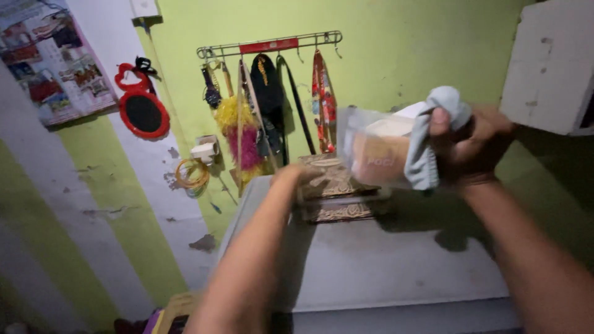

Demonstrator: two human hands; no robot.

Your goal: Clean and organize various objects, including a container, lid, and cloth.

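Up above the grey cabinet top (396, 266), the right hand (473, 145) is clenched round a pale blue cloth (427, 142) and pressing it against a clear plastic container (377, 151) held in the air. Left hand (303, 176) reaches toward the patterned boxes (337, 185) by the green wall (396, 55); it's too blurry to tell whether it's gripping anything. Honestly, I'd say bring that free hand up to steady the container so the wiping doesn't twist it loose, and keep the cloth bunched flat against the side.
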